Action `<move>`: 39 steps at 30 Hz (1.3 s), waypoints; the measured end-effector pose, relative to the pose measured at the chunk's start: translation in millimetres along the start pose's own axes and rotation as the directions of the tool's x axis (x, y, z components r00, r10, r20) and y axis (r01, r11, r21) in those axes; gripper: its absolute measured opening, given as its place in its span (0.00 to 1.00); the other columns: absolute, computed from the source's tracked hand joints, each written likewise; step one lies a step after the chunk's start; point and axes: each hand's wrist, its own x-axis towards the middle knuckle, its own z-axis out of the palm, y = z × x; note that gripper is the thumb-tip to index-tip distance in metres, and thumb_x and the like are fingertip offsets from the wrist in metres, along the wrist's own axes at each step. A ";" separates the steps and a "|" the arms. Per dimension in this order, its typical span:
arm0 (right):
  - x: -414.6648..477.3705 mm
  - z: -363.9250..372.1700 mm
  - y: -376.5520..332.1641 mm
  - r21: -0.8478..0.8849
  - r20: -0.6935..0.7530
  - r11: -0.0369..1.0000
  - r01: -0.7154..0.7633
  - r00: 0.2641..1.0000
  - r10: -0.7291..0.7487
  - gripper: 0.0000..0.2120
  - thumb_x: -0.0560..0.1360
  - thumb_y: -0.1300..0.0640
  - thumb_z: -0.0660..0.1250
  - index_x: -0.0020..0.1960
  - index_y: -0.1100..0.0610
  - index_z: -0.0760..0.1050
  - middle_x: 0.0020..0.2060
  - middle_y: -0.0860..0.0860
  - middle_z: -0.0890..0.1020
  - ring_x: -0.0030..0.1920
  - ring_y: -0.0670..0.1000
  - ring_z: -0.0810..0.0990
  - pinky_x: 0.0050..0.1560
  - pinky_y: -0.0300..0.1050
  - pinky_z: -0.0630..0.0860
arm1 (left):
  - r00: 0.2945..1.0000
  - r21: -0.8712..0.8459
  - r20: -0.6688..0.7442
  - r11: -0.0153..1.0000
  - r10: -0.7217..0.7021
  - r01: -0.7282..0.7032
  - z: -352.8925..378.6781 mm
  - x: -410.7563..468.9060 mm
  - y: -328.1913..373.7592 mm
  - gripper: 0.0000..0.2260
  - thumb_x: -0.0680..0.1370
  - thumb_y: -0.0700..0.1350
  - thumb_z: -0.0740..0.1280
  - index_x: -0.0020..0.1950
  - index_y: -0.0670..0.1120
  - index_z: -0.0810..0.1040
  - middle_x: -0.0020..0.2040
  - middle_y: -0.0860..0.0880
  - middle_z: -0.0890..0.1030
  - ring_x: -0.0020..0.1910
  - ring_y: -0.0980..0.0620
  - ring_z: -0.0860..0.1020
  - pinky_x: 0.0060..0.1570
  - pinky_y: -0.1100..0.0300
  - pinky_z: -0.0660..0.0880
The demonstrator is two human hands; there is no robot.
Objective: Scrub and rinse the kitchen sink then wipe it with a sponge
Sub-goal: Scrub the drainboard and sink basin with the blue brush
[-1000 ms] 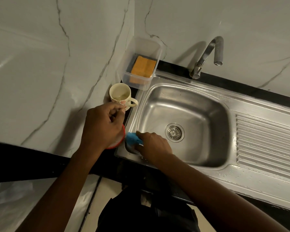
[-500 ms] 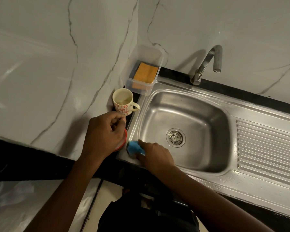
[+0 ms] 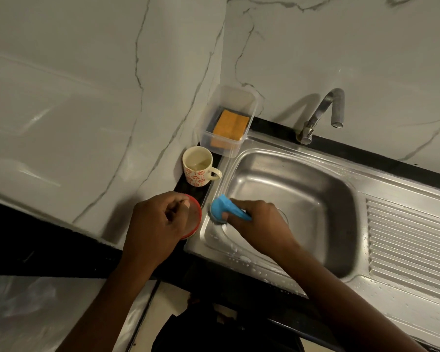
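Wall: pale marble-look wall panels (image 3: 61, 110) with grey veins run round the corner, above a black countertop (image 3: 36, 237).
Left hand: the left hand (image 3: 160, 224) sits on top of a round red-rimmed container (image 3: 196, 219) on the counter just left of the sink. The fingers are curled in, but honestly I can't tell if they're actually gripping it or just resting there.
Mug: a cream ceramic mug with red flower print (image 3: 197, 166) stands upright behind that hand in the wall corner, handle pointing at the sink. Some pale liquid is in the bottom.
Sponge: an orange rectangular sponge (image 3: 230, 125) lies in a clear plastic box (image 3: 249, 102) at the sink's far-left corner, well apart from both hands.
Brush: a blue plastic-handled scrub brush (image 3: 226, 209), dark bristles down, is pressed against the basin's near-left corner.
Right hand: the right hand (image 3: 259, 224) has its fingers wrapped round the brush handle, reaching across the basin.
Sink: the stainless steel sink (image 3: 302, 186) shows water drops along the near rim. The drain is mostly hidden behind the right hand.
Tap: a curved metal faucet (image 3: 325, 110) stands behind the basin, spout pointing down.
Drainboard: a ribbed steel drainboard (image 3: 412, 237) takes up the right side, with a few droplets.
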 end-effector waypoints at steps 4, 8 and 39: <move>11.4 7.8 -36.6 0.090 -0.015 0.990 0.110 0.994 -0.109 0.20 0.80 0.38 0.66 0.71 0.41 0.78 0.49 0.43 0.86 0.41 0.42 0.81 0.39 0.36 0.73 | 0.997 -0.034 -0.018 0.997 -0.072 0.071 -6.0 -12.3 -3.5 0.06 0.82 0.46 0.70 0.55 0.48 0.86 0.44 0.58 0.84 0.42 0.67 0.80 0.39 0.77 0.74; 22.7 29.9 -56.3 0.053 0.039 0.984 0.172 0.984 -0.174 0.23 0.81 0.39 0.65 0.74 0.43 0.75 0.57 0.46 0.86 0.49 0.46 0.83 0.49 0.43 0.80 | 0.995 -0.058 -0.033 0.994 -0.094 0.092 -11.0 -22.7 -7.0 0.05 0.80 0.41 0.71 0.54 0.46 0.86 0.44 0.59 0.83 0.49 0.71 0.80 0.44 0.80 0.72; 2.7 -0.7 22.5 0.065 -0.072 0.996 -0.057 0.996 0.062 0.15 0.78 0.39 0.69 0.64 0.34 0.80 0.35 0.35 0.81 0.35 0.40 0.79 0.35 0.37 0.72 | 0.996 -0.091 0.085 0.996 0.004 0.004 16.8 0.5 10.7 0.05 0.78 0.39 0.73 0.46 0.49 0.84 0.42 0.61 0.83 0.46 0.62 0.82 0.45 0.71 0.78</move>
